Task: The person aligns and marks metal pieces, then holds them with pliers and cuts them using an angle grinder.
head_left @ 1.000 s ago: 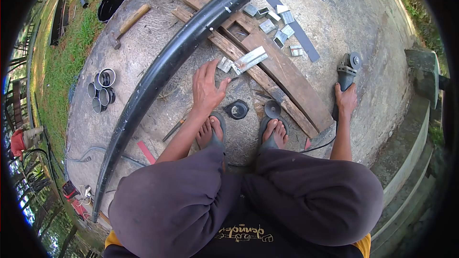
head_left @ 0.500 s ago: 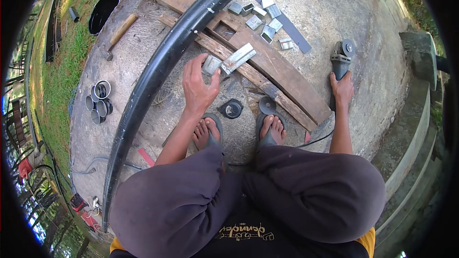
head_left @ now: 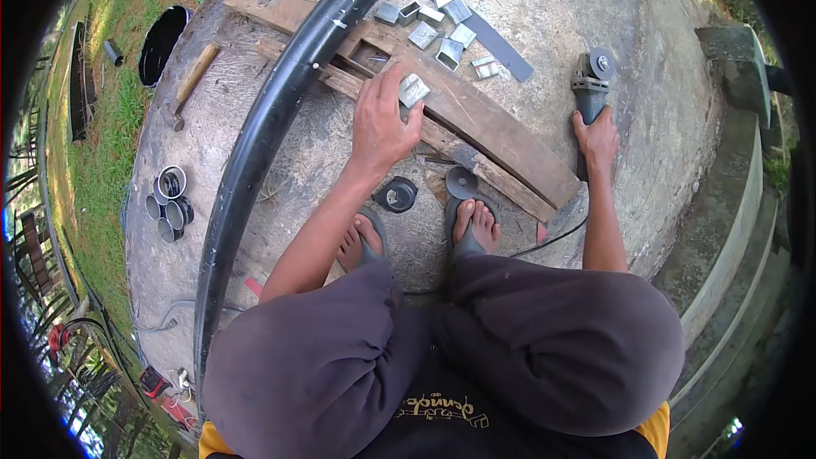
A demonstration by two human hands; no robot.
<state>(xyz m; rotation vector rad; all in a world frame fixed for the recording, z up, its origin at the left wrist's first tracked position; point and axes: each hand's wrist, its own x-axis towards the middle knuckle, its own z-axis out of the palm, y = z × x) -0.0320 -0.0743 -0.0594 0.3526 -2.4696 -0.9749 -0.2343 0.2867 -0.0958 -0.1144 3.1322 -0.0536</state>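
Observation:
My left hand (head_left: pixel 384 125) is over the near edge of the wooden boards. Its thumb and fingers are closed round a short silvery metal piece (head_left: pixel 414 91). Part of the piece is hidden by the fingers. On the right, my right hand (head_left: pixel 597 140) is wrapped round the body of an angle grinder (head_left: pixel 590 89), whose disc points away from me. Several cut square metal tubes (head_left: pixel 450 53) lie beyond the brown board (head_left: pixel 484 119). A loose dark disc (head_left: pixel 461 182) rests by my right foot, next to a round black object (head_left: pixel 396 195).
A long curved black pipe (head_left: pixel 268 123) crosses the boards and runs down the left. Farther left are a hammer (head_left: pixel 194 78) and several short black rings (head_left: pixel 172 181). A flat grey strip (head_left: pixel 493 38) lies behind the tubes. A concrete ledge (head_left: pixel 722 221) borders the right.
My left hand has moved right and closed on a metal piece. The longer metal piece seen there before no longer shows at full length. The view has shifted; my right hand still holds the grinder.

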